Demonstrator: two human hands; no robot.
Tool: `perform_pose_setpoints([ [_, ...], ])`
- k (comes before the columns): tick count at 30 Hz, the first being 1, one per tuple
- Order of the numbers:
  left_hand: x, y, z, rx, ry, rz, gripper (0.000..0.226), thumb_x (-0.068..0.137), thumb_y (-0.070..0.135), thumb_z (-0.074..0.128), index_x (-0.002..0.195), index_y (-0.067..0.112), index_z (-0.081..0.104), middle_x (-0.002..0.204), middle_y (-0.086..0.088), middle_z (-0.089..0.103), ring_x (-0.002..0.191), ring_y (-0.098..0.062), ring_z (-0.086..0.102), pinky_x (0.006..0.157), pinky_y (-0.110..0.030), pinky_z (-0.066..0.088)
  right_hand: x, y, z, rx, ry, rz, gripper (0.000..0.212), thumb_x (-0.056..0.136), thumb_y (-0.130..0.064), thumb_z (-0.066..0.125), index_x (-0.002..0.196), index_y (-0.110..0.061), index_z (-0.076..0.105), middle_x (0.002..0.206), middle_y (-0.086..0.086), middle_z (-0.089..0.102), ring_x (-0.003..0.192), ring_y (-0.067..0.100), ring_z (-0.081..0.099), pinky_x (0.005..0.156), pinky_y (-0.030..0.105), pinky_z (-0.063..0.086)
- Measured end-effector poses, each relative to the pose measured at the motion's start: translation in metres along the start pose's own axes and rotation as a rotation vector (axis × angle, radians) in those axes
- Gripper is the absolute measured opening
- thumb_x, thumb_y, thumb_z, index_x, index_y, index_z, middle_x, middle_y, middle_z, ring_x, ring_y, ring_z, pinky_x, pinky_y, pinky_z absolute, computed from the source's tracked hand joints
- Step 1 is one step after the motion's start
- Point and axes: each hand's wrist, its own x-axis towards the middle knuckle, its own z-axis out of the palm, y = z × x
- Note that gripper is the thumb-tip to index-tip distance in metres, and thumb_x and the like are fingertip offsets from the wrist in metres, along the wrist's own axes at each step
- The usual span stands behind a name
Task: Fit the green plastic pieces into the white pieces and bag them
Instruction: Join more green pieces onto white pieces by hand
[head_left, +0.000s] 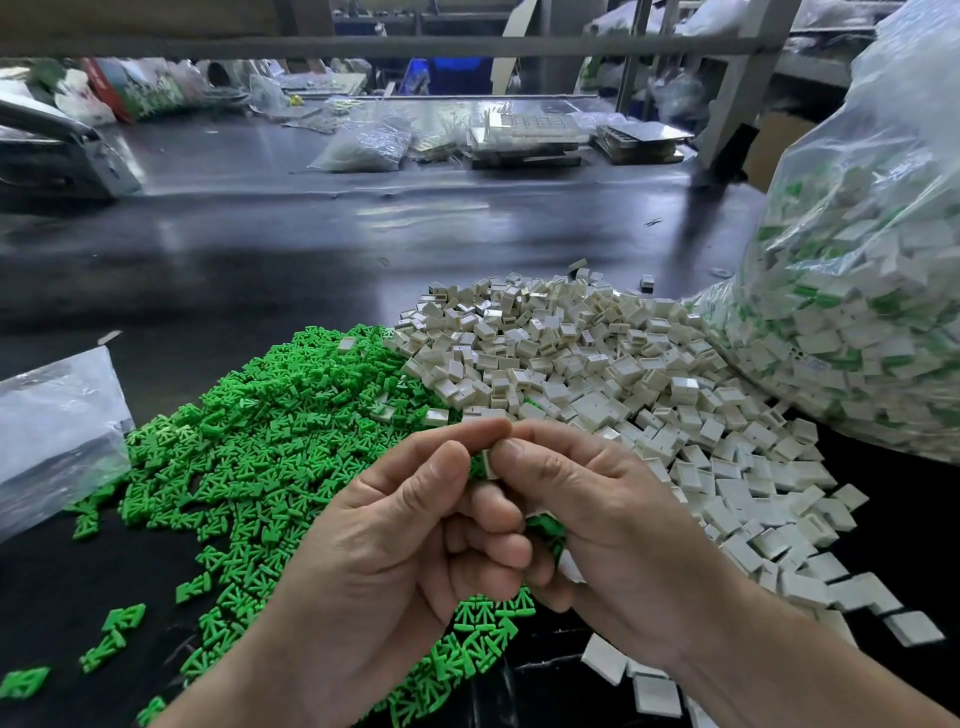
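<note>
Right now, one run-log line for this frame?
stage: fitting; left hand: pinches white piece; right hand: pinches same piece; green pile: left; white pile: right; bag: far right, holds fitted pieces

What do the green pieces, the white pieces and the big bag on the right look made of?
Green pieces: likely moulded plastic, matte, uniform colour. White pieces: plastic too, slightly glossy faces catching light. Bag: thin clear plastic film, crinkled, shiny, contents visible through.
</note>
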Motion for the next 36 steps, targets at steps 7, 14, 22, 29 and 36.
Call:
perform_pose_setpoints([
  [7,0.001,-0.006,0.004,-0.037,-0.047,0.087,0.028,0.085,0.014,0.072,0.111,0.004,0.07,0.059,-0.012,0.064,0.047,-0.022,0.065,0.047,-0.031,0.055,-0.003,-0.003,0.005,-0.044,-0.029,-0.042,0.036,0.094,-0.031,0.056,0.102,0.004,0.063,0.066,0.006,0.062,0.052,0.026,0.046,0.037,0.02,0.034],
  [14,0.003,-0.014,-0.002,0.278,0.098,0.193,0.035,0.084,0.034,0.074,0.106,0.008,0.069,0.052,-0.009,0.058,0.038,-0.021,0.057,0.042,-0.03,0.05,0.0,0.001,0.005,-0.108,-0.03,-0.033,0.042,0.095,-0.033,0.056,0.103,0.008,0.06,0.066,0.014,0.06,0.055,0.032,0.05,0.036,0.022,0.034],
  [22,-0.001,0.003,-0.015,0.661,0.341,0.354,0.059,0.078,0.07,0.06,0.103,0.019,0.074,0.089,-0.011,0.07,0.088,-0.026,0.066,0.084,-0.043,0.054,-0.006,0.005,0.015,-0.484,-0.071,0.017,0.023,0.1,-0.036,0.06,0.079,-0.027,0.064,0.062,-0.008,0.056,0.05,0.005,0.05,0.042,0.024,0.043],
  [29,-0.003,-0.012,0.01,0.269,0.265,0.086,0.08,0.086,0.069,0.042,0.075,-0.004,0.073,0.09,-0.032,0.071,0.092,-0.043,0.07,0.073,-0.035,0.059,-0.01,0.01,0.033,-0.657,-0.059,0.002,0.017,0.098,-0.019,0.057,0.085,-0.025,0.068,0.062,-0.018,0.06,0.056,-0.005,0.057,0.05,0.012,0.042],
  [36,-0.001,-0.011,0.02,0.231,0.392,0.177,0.078,0.089,0.06,0.041,0.064,-0.009,0.067,0.076,-0.036,0.067,0.077,-0.044,0.071,0.063,-0.032,0.059,-0.011,0.011,0.04,-0.695,0.001,-0.051,0.016,0.099,-0.021,0.058,0.104,-0.012,0.071,0.095,0.005,0.071,0.091,0.014,0.068,0.081,0.042,0.057],
])
